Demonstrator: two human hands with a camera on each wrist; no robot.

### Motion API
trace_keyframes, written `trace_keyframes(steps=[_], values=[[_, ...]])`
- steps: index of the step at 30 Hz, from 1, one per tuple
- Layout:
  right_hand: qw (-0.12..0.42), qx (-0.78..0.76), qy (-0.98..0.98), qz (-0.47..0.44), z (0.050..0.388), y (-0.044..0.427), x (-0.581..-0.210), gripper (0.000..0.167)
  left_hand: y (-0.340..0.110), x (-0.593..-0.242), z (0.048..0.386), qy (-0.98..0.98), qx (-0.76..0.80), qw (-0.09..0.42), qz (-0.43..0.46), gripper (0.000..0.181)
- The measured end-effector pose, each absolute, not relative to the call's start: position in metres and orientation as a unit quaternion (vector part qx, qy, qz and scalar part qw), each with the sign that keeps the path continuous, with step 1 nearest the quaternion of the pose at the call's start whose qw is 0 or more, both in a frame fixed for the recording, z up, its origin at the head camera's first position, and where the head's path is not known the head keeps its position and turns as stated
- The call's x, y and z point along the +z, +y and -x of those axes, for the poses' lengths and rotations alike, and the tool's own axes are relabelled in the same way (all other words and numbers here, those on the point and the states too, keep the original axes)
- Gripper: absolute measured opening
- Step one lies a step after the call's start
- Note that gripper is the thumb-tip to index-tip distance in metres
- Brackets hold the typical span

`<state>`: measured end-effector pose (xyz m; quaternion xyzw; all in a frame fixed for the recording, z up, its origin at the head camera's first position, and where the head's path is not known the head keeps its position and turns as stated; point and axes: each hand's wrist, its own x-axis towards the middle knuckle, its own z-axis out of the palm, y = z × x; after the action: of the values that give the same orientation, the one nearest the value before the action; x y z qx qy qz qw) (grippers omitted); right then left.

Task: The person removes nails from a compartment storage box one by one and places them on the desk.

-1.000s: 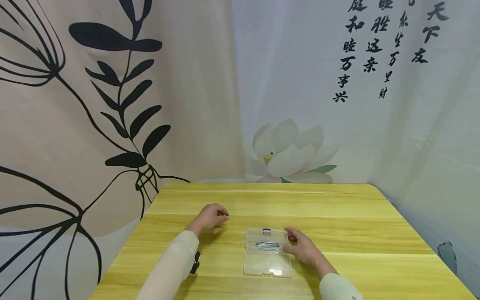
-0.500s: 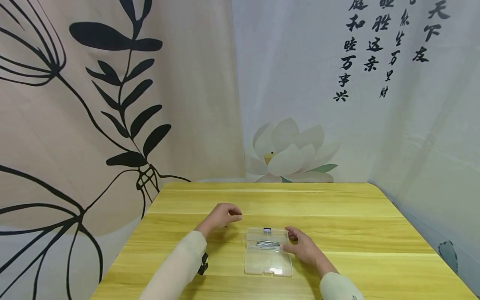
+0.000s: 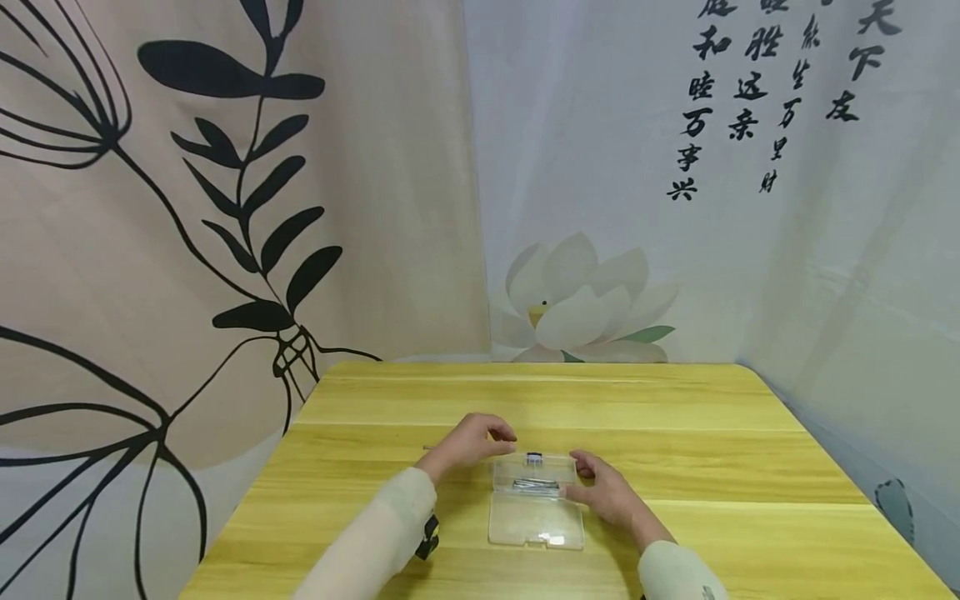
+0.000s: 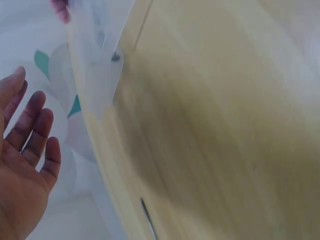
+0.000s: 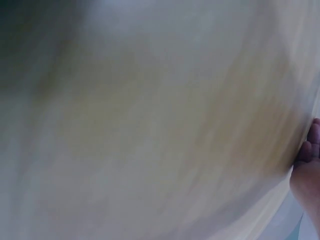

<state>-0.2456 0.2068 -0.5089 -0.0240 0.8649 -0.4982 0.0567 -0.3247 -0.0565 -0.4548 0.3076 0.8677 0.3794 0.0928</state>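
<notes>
A clear plastic case (image 3: 536, 521) lies unfolded on the wooden table, its lid toward the person. Several thin silvery metal rods (image 3: 536, 485) lie together in its far half. My right hand (image 3: 609, 493) grips the case's right side, thumb at the side and fingers at the far corner. Just off the far left corner hovers my left hand (image 3: 474, 439), fingers relaxed and nothing between them; the left wrist view shows its bare palm (image 4: 25, 195). One thin metal rod (image 4: 148, 219) lies loose on the table, partly behind the left wrist in the head view.
The wooden table (image 3: 675, 417) ends at a printed curtain (image 3: 405, 208) behind it. A small dark-blue piece (image 3: 534, 457) sits at the case's far edge. A black strap device (image 3: 428, 537) is on the left wrist. The right wrist view is mostly blurred tabletop.
My left hand has moved right, away from the loose metal rod on the table and up to the case's far left corner. The right hand and the case have stayed put.
</notes>
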Motion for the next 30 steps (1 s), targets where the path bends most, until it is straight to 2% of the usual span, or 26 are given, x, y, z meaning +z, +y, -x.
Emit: trace_keyframes(steps=[17,30], values=[[0.051,-0.507,0.860,0.016,0.245,0.207,-0.508,0.071,-0.035,-0.473,0.308,0.868,0.387,0.110,-0.292,0.004],[0.049,-0.503,0.863,0.012,0.246,0.207,-0.510,0.071,-0.032,-0.482,0.305,0.868,0.383,0.113,-0.294,0.006]])
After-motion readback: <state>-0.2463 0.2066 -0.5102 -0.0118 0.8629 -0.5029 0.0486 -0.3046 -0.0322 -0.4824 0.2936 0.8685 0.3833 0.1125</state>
